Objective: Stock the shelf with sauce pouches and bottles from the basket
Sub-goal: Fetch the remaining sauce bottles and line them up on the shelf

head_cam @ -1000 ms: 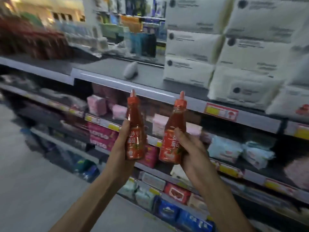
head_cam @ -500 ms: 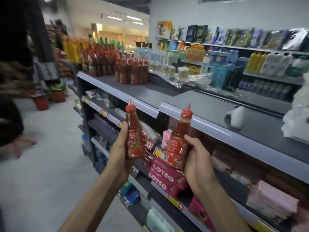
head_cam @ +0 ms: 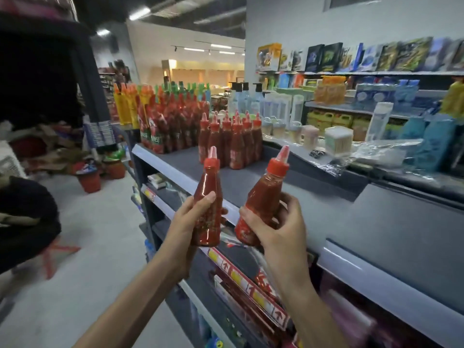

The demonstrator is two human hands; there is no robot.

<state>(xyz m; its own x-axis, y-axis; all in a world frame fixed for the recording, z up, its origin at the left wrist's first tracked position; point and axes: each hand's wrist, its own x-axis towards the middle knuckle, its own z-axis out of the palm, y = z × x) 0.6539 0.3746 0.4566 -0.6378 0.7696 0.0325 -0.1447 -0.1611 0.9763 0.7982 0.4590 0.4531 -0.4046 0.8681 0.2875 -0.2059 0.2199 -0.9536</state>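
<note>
One sauce bottle [head_cam: 208, 197] is gripped in the left hand [head_cam: 184, 223] and a tilted second bottle [head_cam: 263, 194] in the right hand [head_cam: 281, 222], by which the shelved bottles [head_cam: 231, 141] could be toppled at set-down.

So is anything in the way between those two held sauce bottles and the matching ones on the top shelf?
Nothing visible does. The left hand grips the left bottle, the right hand the right bottle; only bare top shelf lies between them and the standing red bottles.
</note>
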